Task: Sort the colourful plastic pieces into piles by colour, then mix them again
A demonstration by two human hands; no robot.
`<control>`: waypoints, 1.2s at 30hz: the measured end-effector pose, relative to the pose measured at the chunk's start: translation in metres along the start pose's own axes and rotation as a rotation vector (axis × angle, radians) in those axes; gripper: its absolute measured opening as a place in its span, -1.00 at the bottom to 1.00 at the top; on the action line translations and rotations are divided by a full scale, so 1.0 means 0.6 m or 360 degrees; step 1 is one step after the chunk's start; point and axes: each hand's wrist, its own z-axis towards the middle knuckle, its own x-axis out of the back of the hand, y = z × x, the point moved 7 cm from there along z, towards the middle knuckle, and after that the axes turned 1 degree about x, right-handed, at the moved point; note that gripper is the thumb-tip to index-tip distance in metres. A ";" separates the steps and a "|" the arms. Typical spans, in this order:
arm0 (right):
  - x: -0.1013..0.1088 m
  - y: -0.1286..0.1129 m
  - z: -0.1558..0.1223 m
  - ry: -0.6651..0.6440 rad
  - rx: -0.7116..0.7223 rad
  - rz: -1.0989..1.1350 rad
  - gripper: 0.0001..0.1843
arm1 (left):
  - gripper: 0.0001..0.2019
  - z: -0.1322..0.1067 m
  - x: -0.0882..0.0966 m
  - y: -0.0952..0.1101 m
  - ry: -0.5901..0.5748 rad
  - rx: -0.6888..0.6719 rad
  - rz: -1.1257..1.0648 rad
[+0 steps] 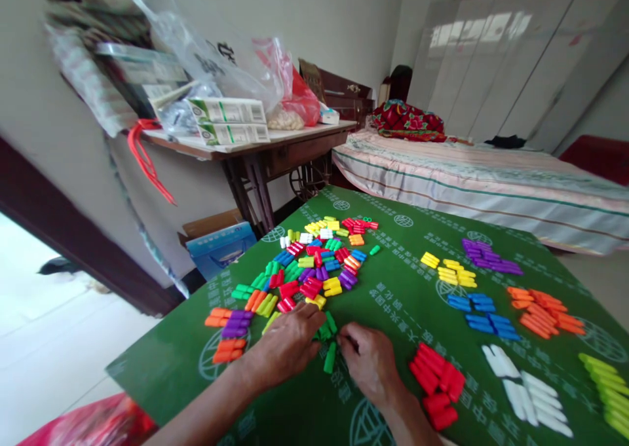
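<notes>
My left hand (289,342) is closed, its fingers bent over a small cluster of green plastic tubes (325,328) that look like pen caps. My right hand (369,362) is curled just to the right of that cluster. Its thumb and fingertips are drawn together, and whatever they may pinch is hidden. One loose green tube (330,358) lies between the two hands. Beyond my left hand spreads a mixed heap of tubes in many colours, including red ones (289,289) and yellow ones (333,286).
The green board (393,256) carries sorted groups at right: purple (491,257), yellow (449,271), blue (484,315), orange (545,312), red (436,384), white (528,390) and lime tubes (607,393). Behind stand a cluttered sewing table (289,138) and a bed (472,171).
</notes>
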 end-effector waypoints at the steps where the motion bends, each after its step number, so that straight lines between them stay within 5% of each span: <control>1: 0.000 0.000 0.000 -0.0002 0.0003 -0.0002 -0.82 | -0.72 -0.001 -0.002 0.000 0.0007 0.0002 -0.0008; 17: 0.007 -0.009 0.003 0.0018 0.0031 -0.0085 -0.80 | -0.54 -0.017 -0.018 -0.004 0.0174 -0.0091 -0.0064; 36: 0.010 -0.008 0.000 -0.0009 0.0018 -0.0055 -0.80 | -0.55 -0.013 -0.018 -0.004 0.0220 -0.0200 -0.0206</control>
